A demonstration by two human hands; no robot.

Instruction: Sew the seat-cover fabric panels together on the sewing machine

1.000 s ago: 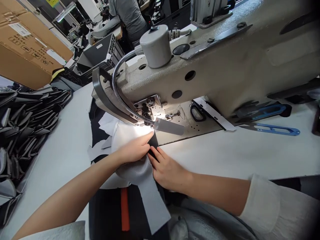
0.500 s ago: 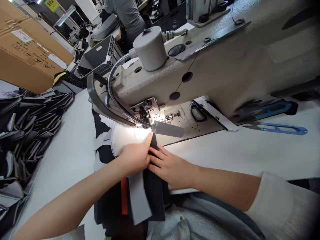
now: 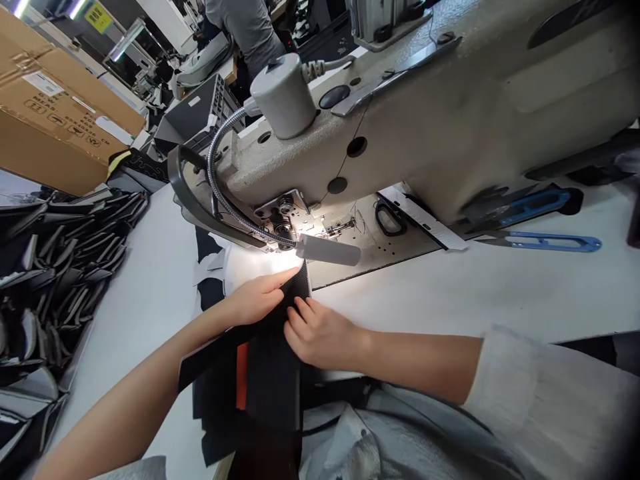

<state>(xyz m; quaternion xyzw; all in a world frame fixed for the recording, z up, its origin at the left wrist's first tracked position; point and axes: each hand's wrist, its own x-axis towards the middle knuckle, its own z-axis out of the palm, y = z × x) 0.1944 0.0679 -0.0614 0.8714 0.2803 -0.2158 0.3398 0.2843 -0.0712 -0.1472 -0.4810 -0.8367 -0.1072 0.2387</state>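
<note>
My left hand (image 3: 257,297) lies over the sewn pieces just in front of the needle area, its index finger stretched along the edge of a brightly lit white piece (image 3: 245,268). Black fabric (image 3: 273,377) runs under both hands and hangs over the table's front edge. With fingers curled, my right hand (image 3: 323,333) grips the right border of this fabric. An orange strip (image 3: 242,377) shows between the dark layers. Above the work stands the sewing machine (image 3: 415,127); its lamp (image 3: 327,250) partly blocks sight of the presser foot.
Blue thread snips (image 3: 550,241) lie right on the white table (image 3: 400,293), with black-handled scissors (image 3: 390,219) beneath the machine arm. Stacked dark pieces (image 3: 65,267) fill the left side. Behind are a cardboard box (image 3: 65,100), a grey crate (image 3: 193,113) and another person (image 3: 247,33).
My right hand has drawn slightly away from the left and its fingers have curled. The hanging grey strip has gone from sight, and a black flap now crosses by my left forearm. The view shifted slightly.
</note>
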